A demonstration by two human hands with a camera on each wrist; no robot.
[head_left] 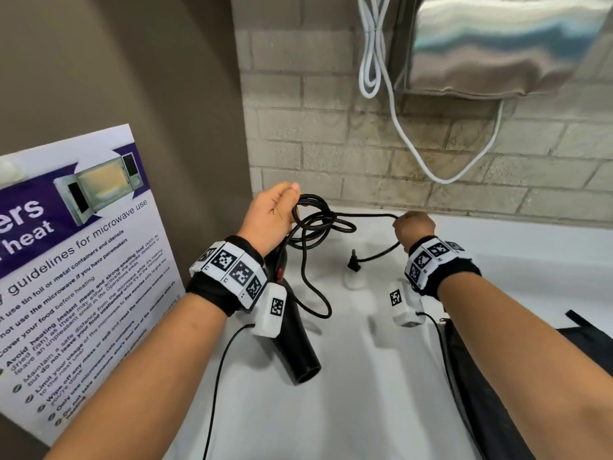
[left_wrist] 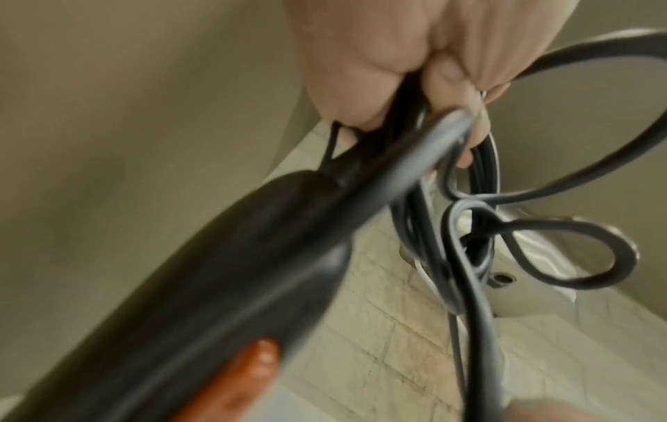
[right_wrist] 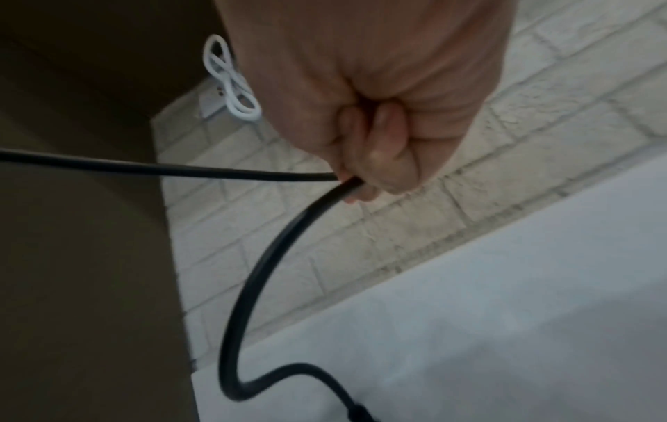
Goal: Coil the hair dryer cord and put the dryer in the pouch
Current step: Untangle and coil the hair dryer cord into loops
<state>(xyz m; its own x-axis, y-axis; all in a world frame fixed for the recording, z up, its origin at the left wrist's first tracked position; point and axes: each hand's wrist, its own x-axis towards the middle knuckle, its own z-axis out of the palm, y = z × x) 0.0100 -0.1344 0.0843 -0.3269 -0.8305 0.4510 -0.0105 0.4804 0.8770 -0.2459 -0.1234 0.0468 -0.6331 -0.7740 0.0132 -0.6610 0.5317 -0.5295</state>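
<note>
A black hair dryer point(head_left: 297, 340) hangs over the white counter point(head_left: 381, 376), nozzle toward me, with a red switch point(left_wrist: 245, 379) on its handle. My left hand point(head_left: 272, 210) grips several loops of its black cord point(head_left: 318, 224) together with the handle's end point(left_wrist: 325, 182). From the loops the cord runs right to my right hand point(head_left: 414, 225), which is closed round it point(right_wrist: 346, 180). Below that hand the cord curves down to the black plug point(head_left: 354, 263), near the counter. A black pouch point(head_left: 491, 376) lies at the right under my right forearm.
A brick wall point(head_left: 331, 127) backs the counter. On it hang a steel hand dryer point(head_left: 504, 44) and a looped white cable point(head_left: 374, 61). A microwave guidelines poster point(head_left: 83, 260) leans on the brown wall at the left. Thin sensor wires trail from both wristbands.
</note>
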